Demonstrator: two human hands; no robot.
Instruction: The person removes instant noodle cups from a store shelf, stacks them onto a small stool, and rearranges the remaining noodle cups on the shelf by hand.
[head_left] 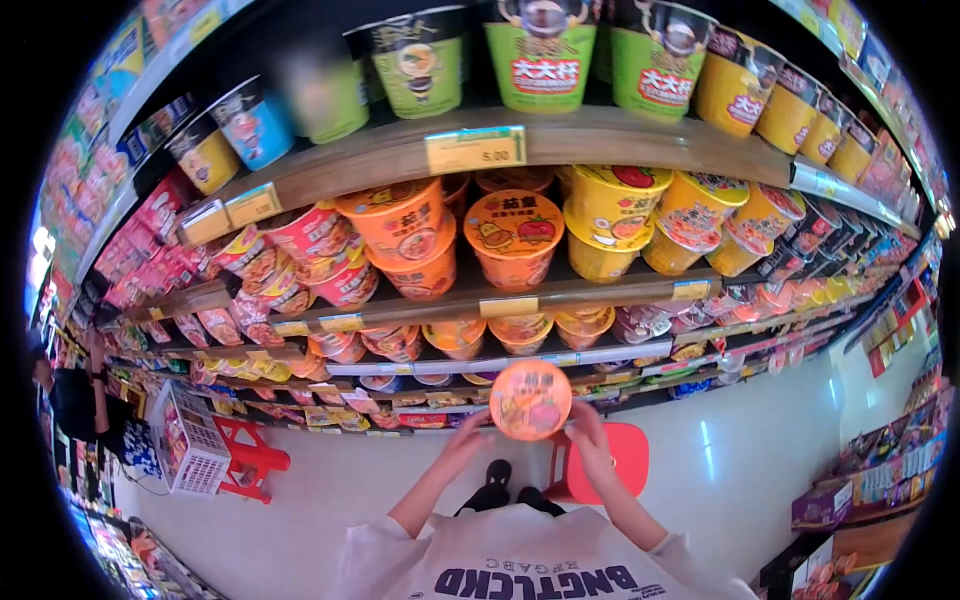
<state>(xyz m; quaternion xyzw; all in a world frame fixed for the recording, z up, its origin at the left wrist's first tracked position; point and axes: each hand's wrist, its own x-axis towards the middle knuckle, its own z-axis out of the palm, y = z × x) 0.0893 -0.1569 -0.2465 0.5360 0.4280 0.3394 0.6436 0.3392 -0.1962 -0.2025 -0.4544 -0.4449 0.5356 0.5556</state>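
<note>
An instant noodle cup (531, 401) with an orange lid is held in front of me, its lid turned up toward the camera. My left hand (468, 437) grips its left side, and my right hand (588, 430) has the right side, fingers partly hidden behind the cup. Ahead, a single orange noodle cup (515, 240) stands on the shelf between stacked orange cups (408, 245) on the left and stacked yellow cups (612, 220) on the right.
Large green noodle cups (540, 55) line the upper shelf (370, 155). A red stool (622, 462) stands beside my feet on the right. To the left are a white basket (190, 440), a red stool (250, 460) and another person (85, 405). Boxed goods (822, 505) sit at lower right.
</note>
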